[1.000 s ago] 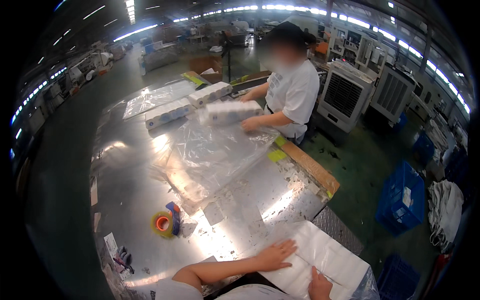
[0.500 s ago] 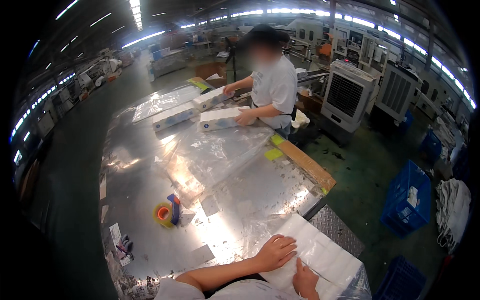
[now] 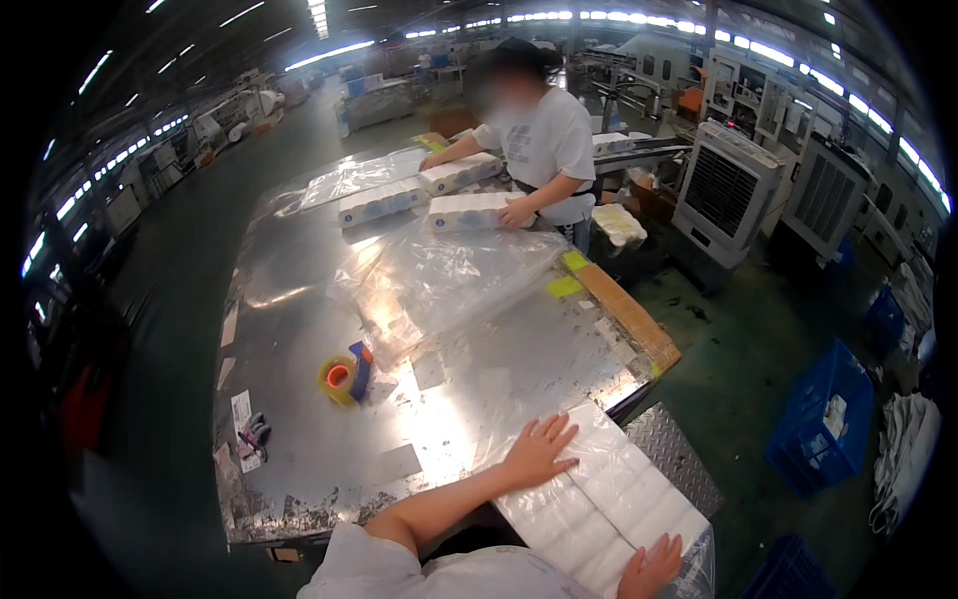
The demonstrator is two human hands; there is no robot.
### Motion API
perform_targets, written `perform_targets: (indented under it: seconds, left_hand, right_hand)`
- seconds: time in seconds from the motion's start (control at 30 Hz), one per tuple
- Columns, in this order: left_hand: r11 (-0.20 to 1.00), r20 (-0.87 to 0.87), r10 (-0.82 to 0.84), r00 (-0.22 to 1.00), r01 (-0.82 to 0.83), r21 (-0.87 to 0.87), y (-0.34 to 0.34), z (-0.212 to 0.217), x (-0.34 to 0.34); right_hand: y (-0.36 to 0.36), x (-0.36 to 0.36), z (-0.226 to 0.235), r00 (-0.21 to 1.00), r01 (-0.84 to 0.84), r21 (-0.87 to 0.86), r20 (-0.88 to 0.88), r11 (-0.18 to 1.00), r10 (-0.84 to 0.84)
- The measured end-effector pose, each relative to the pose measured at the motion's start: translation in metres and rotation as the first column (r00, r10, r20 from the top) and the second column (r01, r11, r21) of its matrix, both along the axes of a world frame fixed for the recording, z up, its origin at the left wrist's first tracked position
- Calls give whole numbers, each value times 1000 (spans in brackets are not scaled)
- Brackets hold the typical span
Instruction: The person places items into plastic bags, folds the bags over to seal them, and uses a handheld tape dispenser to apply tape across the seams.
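A large bundle of white paper rolls, wrapped in clear plastic, lies in front of me at the table's near right corner. My left hand rests with spread fingers on the bundle's upper left side. At its near right end, my right hand touches the wrap with fingers stretched out. Loose clear film shows beyond that end. Neither hand is closed around anything.
A tape dispenser and a pair of scissors lie on the metal table. Across it, a co-worker handles long roll packs beside clear plastic sheeting. A blue crate stands on the floor at right.
My hands have moved apart: the left now lies flat with spread fingers, and the right has slid to the bundle's near right end. The co-worker's left-side hand has shifted off a pack.
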State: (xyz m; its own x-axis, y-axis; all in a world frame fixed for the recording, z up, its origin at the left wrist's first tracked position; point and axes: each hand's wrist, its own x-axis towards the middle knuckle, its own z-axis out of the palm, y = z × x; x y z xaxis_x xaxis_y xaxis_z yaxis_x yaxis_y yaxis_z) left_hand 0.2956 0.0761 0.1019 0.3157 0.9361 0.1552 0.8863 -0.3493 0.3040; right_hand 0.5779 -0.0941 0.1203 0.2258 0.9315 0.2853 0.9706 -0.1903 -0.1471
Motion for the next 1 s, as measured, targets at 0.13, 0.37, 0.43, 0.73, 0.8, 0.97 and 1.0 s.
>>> perform_targets:
  seconds: [0.13, 0.37, 0.43, 0.73, 0.8, 0.97, 1.0]
  left_hand:
    - [910, 261, 148, 954, -28, -413, 17, -13, -37]
    - [660, 715, 410, 566, 357, -661, 22, -31, -59]
    - [643, 719, 438, 539, 371, -670, 17, -35, -58]
    - [620, 690, 340, 639, 400, -675, 18, -33, -43]
    - [619, 681, 299, 668, 407, -671, 15, -30, -46]
    - [715, 655, 180, 734, 359, -599, 11, -94, -63]
    - [737, 592, 241, 769, 252, -628, 1, -86, -72]
  right_hand:
    - [-21, 12, 19, 958, 186, -192, -184, 964, -222]
    - [6, 8, 21, 760, -59, 82, -642, 995, 98]
    - [29, 7, 24, 832, -141, 89, -529, 986, 166]
    - [66, 22, -1, 967, -151, 63, 219, 987, 134]
    - [53, 33, -9, 906, -113, 73, 417, 991, 72]
    - [38, -37, 25, 999, -18, 72, 53, 997, 14]
    - [39, -43, 12, 988, -41, -59, 146, 997, 49]
